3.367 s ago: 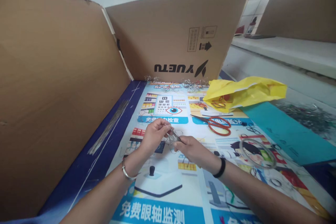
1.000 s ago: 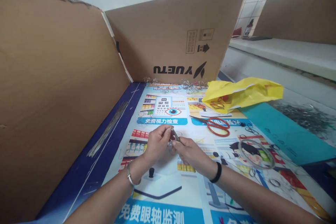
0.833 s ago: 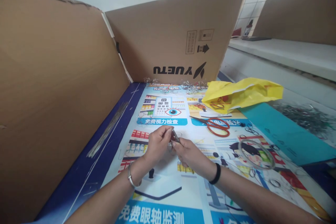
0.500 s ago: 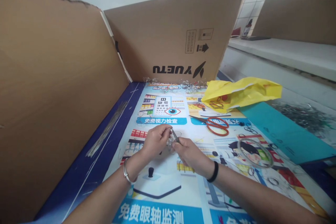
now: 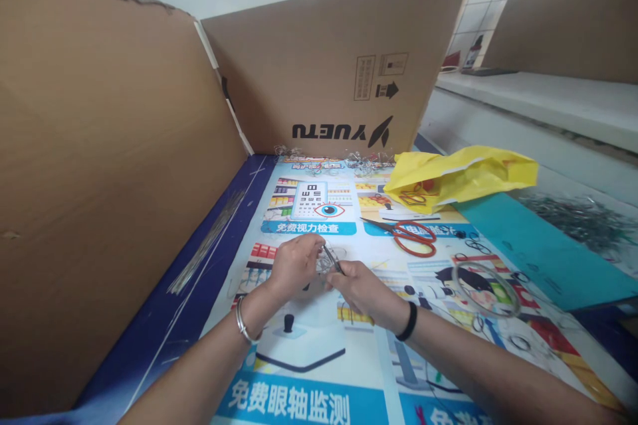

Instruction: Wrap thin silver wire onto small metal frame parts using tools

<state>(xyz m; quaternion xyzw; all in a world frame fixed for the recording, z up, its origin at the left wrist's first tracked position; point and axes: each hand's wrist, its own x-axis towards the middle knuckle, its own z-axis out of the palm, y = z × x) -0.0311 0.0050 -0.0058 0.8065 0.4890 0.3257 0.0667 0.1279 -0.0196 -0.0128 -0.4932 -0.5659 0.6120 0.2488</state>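
Fine wire loops (image 5: pixel 323 264) are hanging between two working hands

Left of the orange-handled scissors (image 5: pixel 399 231), the left hand (image 5: pixel 298 264) is pinching those loops between narrowed fingertips, while the right hand (image 5: pixel 366 292) is gripping a slim metal tool (image 5: pixel 333 260), its tip reaching the left fingertips. Beyond the scissors, a yellow bag (image 5: pixel 463 176) is gaping open; to their near right, a clear ring (image 5: pixel 516 305) is lying flat.

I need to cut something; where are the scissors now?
In the head view, the scissors lie right of centre on the printed sheet, beyond the right hand and just short of the yellow bag.
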